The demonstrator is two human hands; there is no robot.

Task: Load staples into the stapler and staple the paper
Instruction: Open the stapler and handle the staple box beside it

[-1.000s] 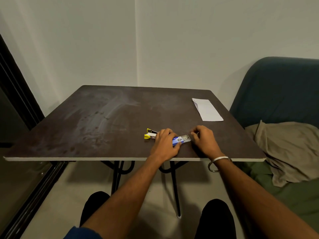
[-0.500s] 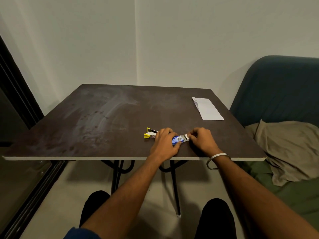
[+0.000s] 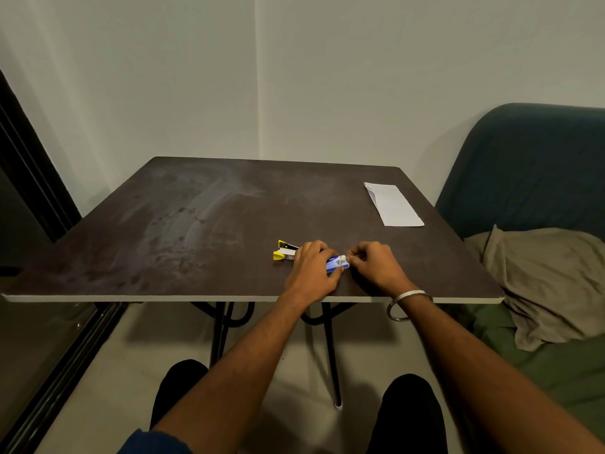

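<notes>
A small blue staple box [image 3: 334, 265] lies near the front edge of the dark table [image 3: 196, 224]. My left hand [image 3: 312, 267] is closed over its left part and holds it down. My right hand [image 3: 376, 265] pinches the white right end of the box with fingertips. A yellow and black stapler [image 3: 284, 251] lies just left of my left hand, partly hidden by it. A folded white paper [image 3: 394, 204] rests at the table's far right, well away from both hands.
A dark blue sofa [image 3: 530, 165] stands right of the table with a beige cloth [image 3: 550, 280] and green fabric on it. A dark door frame [image 3: 29, 178] runs along the left. My knees are under the table's front edge.
My right hand has moved left along the table and now touches the right end of the staple box. My left hand has stayed on the box.
</notes>
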